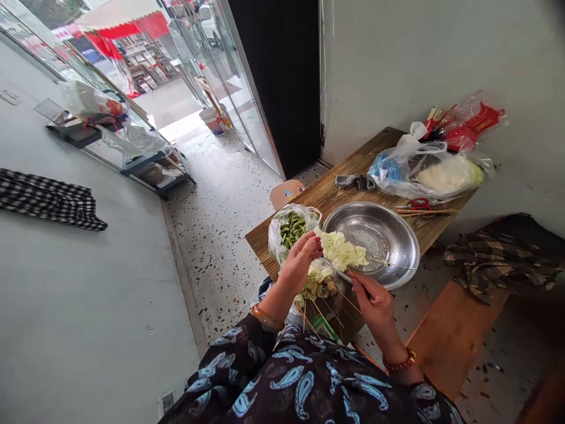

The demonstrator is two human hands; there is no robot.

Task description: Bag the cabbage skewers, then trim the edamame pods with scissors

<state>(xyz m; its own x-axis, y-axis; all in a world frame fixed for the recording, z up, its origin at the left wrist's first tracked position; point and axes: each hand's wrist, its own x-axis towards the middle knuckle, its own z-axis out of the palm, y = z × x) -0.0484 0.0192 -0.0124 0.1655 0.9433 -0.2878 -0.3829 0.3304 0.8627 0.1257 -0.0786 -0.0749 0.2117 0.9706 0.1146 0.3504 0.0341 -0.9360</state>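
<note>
A pale yellow-green clump of cabbage-like leaves point(342, 252) is held over the near left rim of a wide steel basin point(408, 244). My left hand point(298, 265) closes its fingers on the clump's left end. Below it, my right hand point(375, 303) pinches a thin wooden skewer, whose upper part is hidden by the leaves. Bits of vegetable and a little water lie in the basin. Under my hands, more leafy pieces on skewers point(320, 282) rest in a plastic bag, their sticks pointing toward me. Green pods point(292, 228) fill another bag beside my left hand.
On the wooden table point(322, 197) lie a grey cloth point(355, 182), red-handled scissors point(420, 204), loose skewers point(430, 212) and a plastic bag with a pale vegetable point(450, 175). A stool point(285, 193) stands behind the table; a bench point(454, 335) is at right. A cart point(150, 165) stands by the glass door.
</note>
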